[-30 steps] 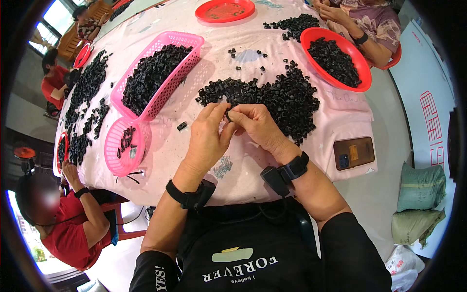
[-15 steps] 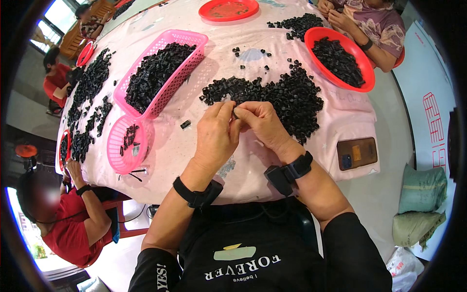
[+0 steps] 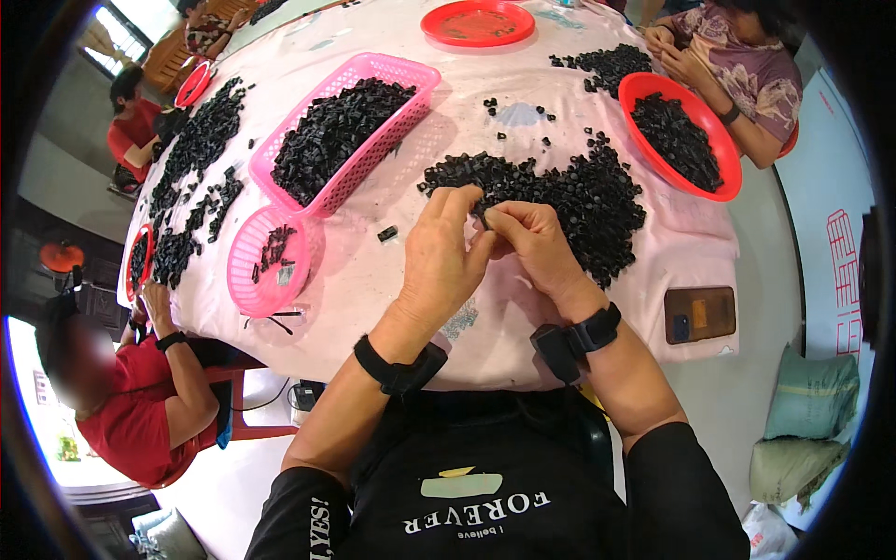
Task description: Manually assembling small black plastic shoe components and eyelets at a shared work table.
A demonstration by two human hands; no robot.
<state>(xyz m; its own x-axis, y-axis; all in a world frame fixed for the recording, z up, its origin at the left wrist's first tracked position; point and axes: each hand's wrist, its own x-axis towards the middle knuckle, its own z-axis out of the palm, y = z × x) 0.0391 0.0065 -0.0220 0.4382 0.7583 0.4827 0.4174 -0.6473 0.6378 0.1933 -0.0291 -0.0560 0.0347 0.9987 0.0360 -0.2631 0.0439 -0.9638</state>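
My left hand (image 3: 437, 254) and my right hand (image 3: 539, 245) meet fingertip to fingertip above the table, at the near edge of a heap of small black plastic parts (image 3: 583, 210). Both pinch a small black plastic part (image 3: 482, 220), mostly covered by the fingers. One loose black part (image 3: 387, 233) lies on the cloth left of my left hand. Farther left, a pink perforated basket (image 3: 329, 207) is filled with black parts. Next to it a round pink basket (image 3: 245, 297) holds a few thin black pieces and a small silvery item.
A red plate (image 3: 731, 173) of black parts sits at the right, near a co-worker's hands. Another red plate (image 3: 478, 39) lies at the far side. A phone in a brown case (image 3: 714, 313) rests near the right edge. Glasses (image 3: 275, 322) lie front left. Co-workers sit at the left.
The whole view has shifted, so the table appears farther right and slightly higher. My left fingers have spread a little from the part; both hands stay together in front of the heap.
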